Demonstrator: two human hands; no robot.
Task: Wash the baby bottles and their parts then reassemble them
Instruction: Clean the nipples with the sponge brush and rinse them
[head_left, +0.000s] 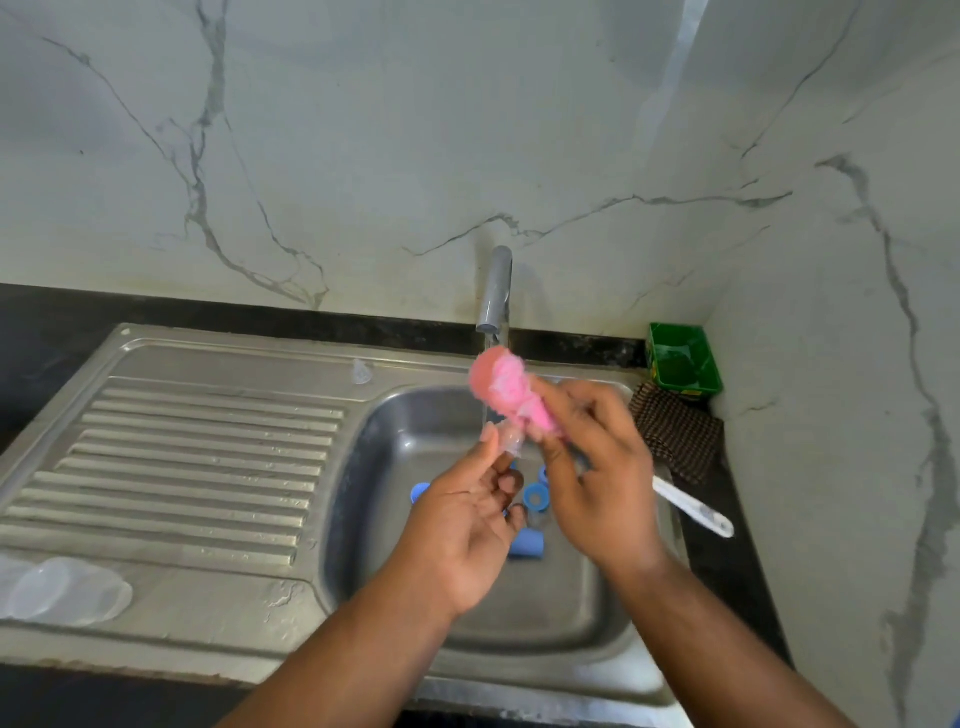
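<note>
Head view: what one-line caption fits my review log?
Over the sink, the left hand pinches a clear teat while the right hand holds a pink brush below the tap.

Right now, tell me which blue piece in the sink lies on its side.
The blue cylinder nearest the camera: its curved wall shows. The blue ring behind it faces hole-up, and the other blue pieces are mostly hidden.

Green tub, checked cloth — marble wall
</note>
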